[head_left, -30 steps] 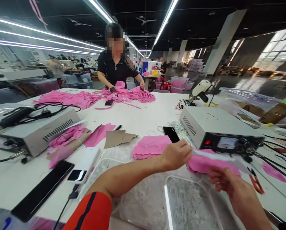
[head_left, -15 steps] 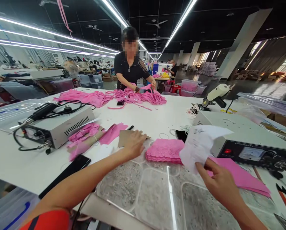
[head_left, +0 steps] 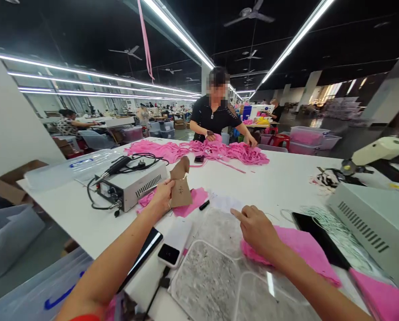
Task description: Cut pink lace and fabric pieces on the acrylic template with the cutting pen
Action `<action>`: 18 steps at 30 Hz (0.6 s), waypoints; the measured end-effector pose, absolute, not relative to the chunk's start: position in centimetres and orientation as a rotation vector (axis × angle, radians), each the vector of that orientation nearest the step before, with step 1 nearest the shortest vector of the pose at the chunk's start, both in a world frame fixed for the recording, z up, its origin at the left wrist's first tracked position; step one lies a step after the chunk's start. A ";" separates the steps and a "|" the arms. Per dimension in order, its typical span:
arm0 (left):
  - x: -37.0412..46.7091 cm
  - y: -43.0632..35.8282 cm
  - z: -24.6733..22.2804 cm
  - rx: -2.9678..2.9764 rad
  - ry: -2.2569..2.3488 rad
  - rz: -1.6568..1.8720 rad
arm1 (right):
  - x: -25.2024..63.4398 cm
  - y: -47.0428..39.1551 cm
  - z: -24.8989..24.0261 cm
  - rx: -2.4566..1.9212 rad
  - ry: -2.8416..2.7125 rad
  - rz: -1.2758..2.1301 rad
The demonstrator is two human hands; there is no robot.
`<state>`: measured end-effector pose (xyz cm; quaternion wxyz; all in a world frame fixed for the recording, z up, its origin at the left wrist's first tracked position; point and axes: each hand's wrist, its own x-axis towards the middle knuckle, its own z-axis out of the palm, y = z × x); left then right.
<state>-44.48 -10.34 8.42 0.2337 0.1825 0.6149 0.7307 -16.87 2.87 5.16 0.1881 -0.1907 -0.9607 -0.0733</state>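
Note:
My left hand pinches a piece of brown cardboard by its left edge. The card has a torn or bent upper part and handwriting on it, and it is raised over pink fabric pieces. My right hand has its index finger stretched out at the edge of a white paper sheet, which lies flat. Its other fingers curl loosely and seem to grip nothing. Below that hand is a stack of pink fabric. A black marker rests between the card and the paper.
A grey machine box with a cabled handpiece stands left, another box right. A phone and a small white device lie near the front edge. Across the table, a co-worker handles heaped pink garments.
My left hand has picked up the brown cardboard and lifted it. My right hand has moved left and put down the white paper. The view has turned left.

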 end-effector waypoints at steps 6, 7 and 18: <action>-44.1 -14.6 8.5 0.368 1.587 1.967 | -20.4 0.4 3.0 -0.417 -3.146 -0.112; -43.8 -15.1 8.5 0.358 1.573 1.957 | -20.3 0.2 2.9 -0.406 -3.163 -0.090; -42.7 -21.0 9.5 0.336 1.616 1.953 | -18.4 0.6 4.2 -0.554 -3.106 0.051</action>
